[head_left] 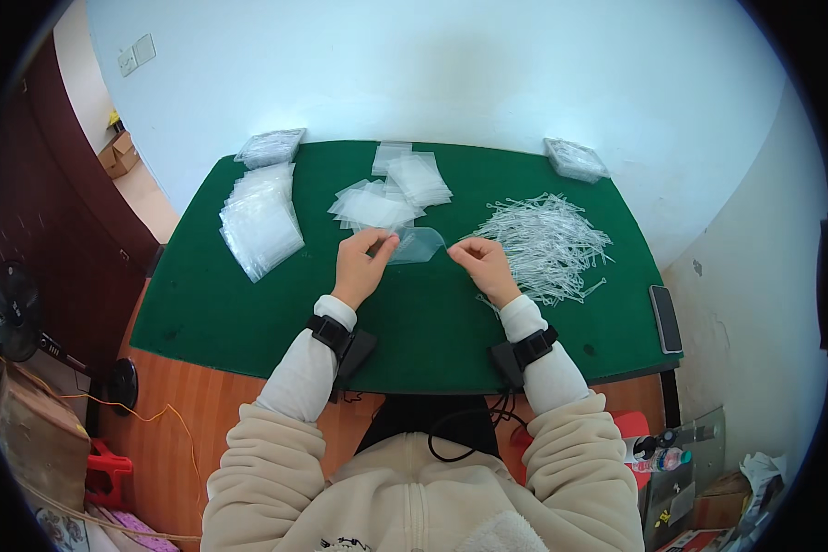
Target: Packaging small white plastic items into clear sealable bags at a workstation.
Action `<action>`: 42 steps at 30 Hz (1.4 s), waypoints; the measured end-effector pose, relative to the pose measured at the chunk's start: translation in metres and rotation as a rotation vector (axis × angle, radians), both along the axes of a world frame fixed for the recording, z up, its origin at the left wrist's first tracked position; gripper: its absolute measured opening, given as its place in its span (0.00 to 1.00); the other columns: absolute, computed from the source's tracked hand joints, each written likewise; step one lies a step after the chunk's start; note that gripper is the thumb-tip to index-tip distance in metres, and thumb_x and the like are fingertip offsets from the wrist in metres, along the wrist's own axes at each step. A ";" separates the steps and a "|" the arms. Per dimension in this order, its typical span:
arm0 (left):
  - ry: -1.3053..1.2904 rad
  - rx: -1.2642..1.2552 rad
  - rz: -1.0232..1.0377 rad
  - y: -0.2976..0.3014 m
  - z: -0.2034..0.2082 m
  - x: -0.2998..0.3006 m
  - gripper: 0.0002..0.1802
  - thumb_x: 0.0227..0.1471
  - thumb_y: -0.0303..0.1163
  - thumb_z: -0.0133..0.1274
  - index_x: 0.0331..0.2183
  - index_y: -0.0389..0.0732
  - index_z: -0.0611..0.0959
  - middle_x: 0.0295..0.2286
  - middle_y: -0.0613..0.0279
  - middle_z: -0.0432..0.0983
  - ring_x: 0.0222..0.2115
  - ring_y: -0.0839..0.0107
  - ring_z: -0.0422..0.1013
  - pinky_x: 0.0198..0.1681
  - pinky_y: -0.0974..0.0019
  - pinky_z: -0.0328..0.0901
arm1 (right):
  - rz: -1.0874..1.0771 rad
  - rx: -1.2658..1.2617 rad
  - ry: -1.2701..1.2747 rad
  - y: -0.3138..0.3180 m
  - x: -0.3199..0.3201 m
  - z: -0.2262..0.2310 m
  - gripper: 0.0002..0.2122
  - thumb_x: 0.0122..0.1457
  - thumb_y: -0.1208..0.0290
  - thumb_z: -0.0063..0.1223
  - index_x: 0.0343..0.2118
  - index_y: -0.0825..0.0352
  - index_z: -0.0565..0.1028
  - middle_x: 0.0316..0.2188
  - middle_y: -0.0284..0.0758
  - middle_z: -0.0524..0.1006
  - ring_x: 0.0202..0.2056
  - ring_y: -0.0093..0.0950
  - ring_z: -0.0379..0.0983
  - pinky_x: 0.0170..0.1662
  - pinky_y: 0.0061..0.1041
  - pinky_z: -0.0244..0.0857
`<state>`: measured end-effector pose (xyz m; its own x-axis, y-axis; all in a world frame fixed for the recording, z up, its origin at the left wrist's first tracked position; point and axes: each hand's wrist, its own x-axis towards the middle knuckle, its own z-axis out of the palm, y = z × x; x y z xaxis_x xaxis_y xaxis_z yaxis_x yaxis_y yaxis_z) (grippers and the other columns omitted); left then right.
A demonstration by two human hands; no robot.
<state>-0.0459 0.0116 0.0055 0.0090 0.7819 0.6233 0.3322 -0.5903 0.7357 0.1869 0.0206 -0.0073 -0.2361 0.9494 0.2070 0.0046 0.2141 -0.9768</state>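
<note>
Between my two hands, over the middle of the green table, a small clear plastic bag (pixel 418 247) is stretched out. My left hand (pixel 366 262) pinches its left side between thumb and fingers. At the bag's right corner my right hand (pixel 484 267) is closed in a pinch. Just beyond the left hand lies a loose pile of flat clear bags (pixel 373 204), with more bags (pixel 419 178) behind it. Close to the right hand spreads a heap of thin clear plastic sticks with looped ends (pixel 547 247).
A fanned row of clear bags (pixel 259 221) lies on the left of the green table (pixel 248 322). Stacked packs stand at the back left (pixel 271 147) and back right (pixel 576 160). A phone (pixel 665 319) rests by the right edge. A black fan (pixel 17 308) stands at the left.
</note>
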 end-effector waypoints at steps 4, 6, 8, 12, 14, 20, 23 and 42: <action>-0.095 -0.153 -0.119 0.000 -0.001 -0.001 0.07 0.49 0.29 0.54 0.27 0.35 0.79 0.20 0.65 0.74 0.21 0.80 0.67 0.24 0.76 0.60 | -0.129 0.146 -0.107 -0.003 -0.004 0.004 0.15 0.51 0.73 0.55 0.43 0.68 0.71 0.26 0.27 0.72 0.21 0.13 0.63 0.26 0.12 0.59; -0.144 -0.222 -0.180 0.000 -0.001 0.000 0.08 0.49 0.30 0.53 0.27 0.34 0.79 0.21 0.66 0.74 0.21 0.81 0.67 0.25 0.77 0.60 | -0.163 0.155 -0.098 -0.004 -0.006 0.006 0.16 0.51 0.73 0.55 0.43 0.68 0.71 0.27 0.27 0.72 0.22 0.13 0.63 0.27 0.13 0.59; -0.182 -0.226 -0.250 -0.003 0.002 0.003 0.07 0.49 0.30 0.53 0.28 0.34 0.79 0.21 0.68 0.74 0.22 0.82 0.67 0.25 0.78 0.60 | -0.224 0.121 -0.028 -0.006 -0.009 0.007 0.15 0.51 0.73 0.55 0.43 0.68 0.71 0.29 0.27 0.72 0.23 0.13 0.63 0.28 0.13 0.59; -0.220 -0.253 -0.311 -0.003 0.002 0.005 0.07 0.49 0.29 0.53 0.29 0.35 0.79 0.21 0.69 0.74 0.22 0.82 0.67 0.25 0.78 0.60 | -0.205 0.073 0.083 -0.010 -0.013 0.014 0.12 0.52 0.72 0.54 0.39 0.68 0.72 0.28 0.26 0.72 0.24 0.12 0.63 0.28 0.12 0.58; -0.230 -0.266 -0.324 -0.002 0.002 0.004 0.07 0.50 0.29 0.53 0.29 0.35 0.79 0.21 0.69 0.74 0.22 0.82 0.67 0.25 0.78 0.60 | -0.180 0.056 0.121 -0.009 -0.012 0.015 0.11 0.52 0.71 0.54 0.38 0.69 0.73 0.27 0.25 0.72 0.24 0.12 0.63 0.27 0.12 0.58; -0.147 -0.293 -0.274 0.001 -0.001 -0.003 0.07 0.48 0.30 0.54 0.27 0.36 0.78 0.21 0.69 0.74 0.21 0.82 0.67 0.25 0.77 0.61 | -0.146 0.130 0.010 0.000 -0.004 0.003 0.06 0.53 0.70 0.52 0.27 0.69 0.73 0.21 0.25 0.71 0.24 0.13 0.63 0.26 0.13 0.56; -0.044 -0.267 -0.209 -0.001 -0.002 -0.005 0.08 0.47 0.31 0.55 0.26 0.36 0.78 0.20 0.68 0.73 0.21 0.82 0.66 0.25 0.77 0.61 | -0.169 0.163 -0.027 0.003 -0.005 -0.003 0.06 0.53 0.71 0.51 0.25 0.68 0.73 0.19 0.24 0.70 0.23 0.14 0.63 0.26 0.14 0.55; 0.080 -0.412 0.477 -0.023 0.000 -0.217 0.14 0.39 0.31 0.60 0.27 0.34 0.74 0.16 0.61 0.70 0.15 0.73 0.70 0.18 0.71 0.65 | -0.175 0.224 -0.106 0.006 -0.003 -0.005 0.06 0.52 0.73 0.52 0.23 0.69 0.72 0.17 0.24 0.69 0.20 0.13 0.61 0.24 0.14 0.55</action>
